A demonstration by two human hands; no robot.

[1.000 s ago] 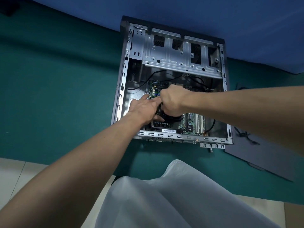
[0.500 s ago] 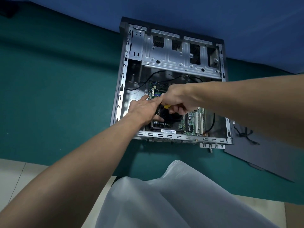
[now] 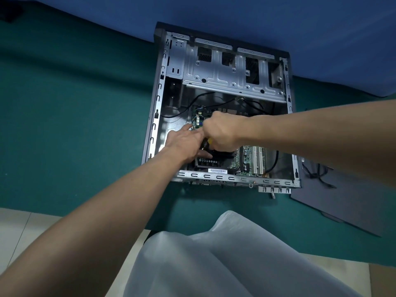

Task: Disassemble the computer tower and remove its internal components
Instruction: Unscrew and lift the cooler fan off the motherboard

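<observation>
The open computer tower lies on its side on a green mat, its green motherboard showing inside. My right hand is curled in a fist over the black CPU cooler and grips a screwdriver with a yellow handle, mostly hidden under the fist. My left hand rests on the cooler's left side, fingers stretched toward the screwdriver and the thumb lying along the cooler's top. Whether those fingers hold anything is hidden.
A silver drive cage spans the far half of the case. The detached dark side panel lies on the mat to the right with a black cable on it. A blue cloth covers the far side. My pale trouser leg fills the foreground.
My right fist has shifted slightly and turned over the cooler, showing the yellow handle. My left hand has stayed on the cooler's left side.
</observation>
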